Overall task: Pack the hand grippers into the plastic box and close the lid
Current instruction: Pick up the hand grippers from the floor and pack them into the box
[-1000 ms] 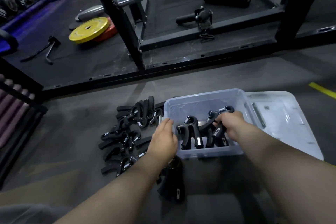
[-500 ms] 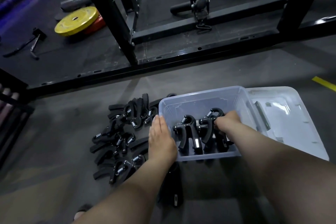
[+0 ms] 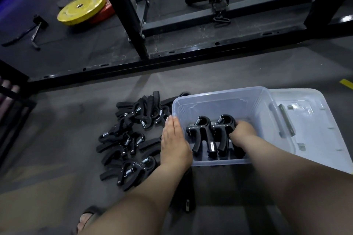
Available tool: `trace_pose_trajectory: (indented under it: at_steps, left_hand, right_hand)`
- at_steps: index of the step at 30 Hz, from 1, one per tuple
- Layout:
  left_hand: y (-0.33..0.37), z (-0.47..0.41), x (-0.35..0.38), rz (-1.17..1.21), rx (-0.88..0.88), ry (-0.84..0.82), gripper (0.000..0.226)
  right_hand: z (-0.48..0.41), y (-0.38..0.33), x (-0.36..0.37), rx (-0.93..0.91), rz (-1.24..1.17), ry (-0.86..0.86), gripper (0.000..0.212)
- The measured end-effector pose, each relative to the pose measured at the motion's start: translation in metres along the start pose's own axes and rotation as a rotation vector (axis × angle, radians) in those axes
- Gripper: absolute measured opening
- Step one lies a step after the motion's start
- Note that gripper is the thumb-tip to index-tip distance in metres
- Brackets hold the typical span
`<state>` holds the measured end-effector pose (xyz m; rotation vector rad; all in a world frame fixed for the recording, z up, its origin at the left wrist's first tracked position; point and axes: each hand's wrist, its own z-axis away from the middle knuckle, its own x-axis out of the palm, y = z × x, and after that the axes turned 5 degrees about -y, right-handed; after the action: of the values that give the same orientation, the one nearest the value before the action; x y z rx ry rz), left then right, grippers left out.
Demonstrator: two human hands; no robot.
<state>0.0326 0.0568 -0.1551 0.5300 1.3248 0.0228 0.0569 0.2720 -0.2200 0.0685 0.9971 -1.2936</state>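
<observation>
A clear plastic box [image 3: 219, 99] stands on the grey floor, with two black hand grippers [image 3: 202, 131] upright inside it, side by side. My right hand [image 3: 241, 131] reaches into the box and is closed on the right one of the two. My left hand [image 3: 174, 143] lies flat, fingers straight and together, against the outside of the box's left wall. A pile of several black hand grippers [image 3: 129, 139] lies on the floor left of the box. The clear lid [image 3: 309, 126] lies to the right, leaning against the box.
A black rack frame [image 3: 172, 59] crosses the floor behind the box. A yellow weight plate [image 3: 81, 8] on a red one lies far left, next to a bar handle [image 3: 35, 32]. A black object [image 3: 186, 192] lies under my left forearm. A sandalled foot [image 3: 86, 219] shows at the bottom.
My right hand has pushed its hand gripper lower into the box, so that it stands next to the other one. My left hand opened flat against the box's left wall.
</observation>
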Motion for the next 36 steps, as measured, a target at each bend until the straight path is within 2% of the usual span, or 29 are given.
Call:
trace_pose_trajectory:
  at_steps: [3, 16, 22, 27, 32, 34, 36]
  left_hand:
    - [0.0, 0.001, 0.0, -0.006, -0.003, -0.004, 0.078]
    - [0.004, 0.003, -0.002, 0.0, -0.023, -0.012, 0.079]
    - [0.004, 0.003, -0.002, 0.015, -0.026, -0.015, 0.079]
    - [0.004, 0.003, -0.003, 0.046, -0.028, -0.022, 0.08]
    - [0.003, 0.003, -0.002, 0.071, -0.017, -0.019, 0.08]
    - [0.002, 0.003, -0.002, 0.093, -0.01, -0.009, 0.08]
    - [0.0, 0.003, -0.003, 0.128, -0.006, -0.006, 0.082]
  right_hand:
    - [0.002, 0.003, -0.002, 0.071, 0.057, -0.007, 0.028]
    - [0.005, 0.0, -0.002, 0.061, 0.171, -0.053, 0.03]
    - [0.015, -0.008, -0.005, 0.105, 0.338, -0.146, 0.056]
    - [0.014, -0.011, -0.003, 0.101, 0.394, -0.171, 0.053]
    - [0.012, -0.008, -0.003, 0.132, 0.328, -0.186, 0.062]
    - [0.012, -0.008, -0.002, 0.161, 0.31, -0.158, 0.066]
    - [0.015, -0.014, -0.005, 0.155, 0.326, -0.015, 0.068]
